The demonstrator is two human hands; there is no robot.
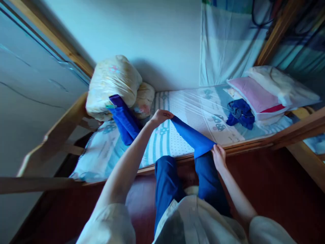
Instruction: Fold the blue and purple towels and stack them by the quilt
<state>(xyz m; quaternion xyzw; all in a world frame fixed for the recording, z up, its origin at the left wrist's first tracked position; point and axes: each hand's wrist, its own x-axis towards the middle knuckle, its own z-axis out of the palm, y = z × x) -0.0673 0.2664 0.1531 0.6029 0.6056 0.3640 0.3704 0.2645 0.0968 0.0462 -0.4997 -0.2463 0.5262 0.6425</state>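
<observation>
A piece of blue cloth (190,134) is stretched between my two hands above the bed's front edge; what kind of garment it is I cannot tell. My left hand (161,117) pinches its upper left corner over the mattress. Lower down, my right hand (219,156) grips the opposite corner near my right knee. Folded blue clothing (124,120) leans against the bundled quilt, left of my left hand. A crumpled dark blue garment (240,113) lies farther right on the bed.
The bed (165,140) has a white and teal patterned sheet and a wooden frame. A bundled cream quilt (114,81) sits at its left end. Pink and white pillows (256,93) are stacked at the right. A pale curtain (223,47) hangs behind, and wooden posts stand at both sides.
</observation>
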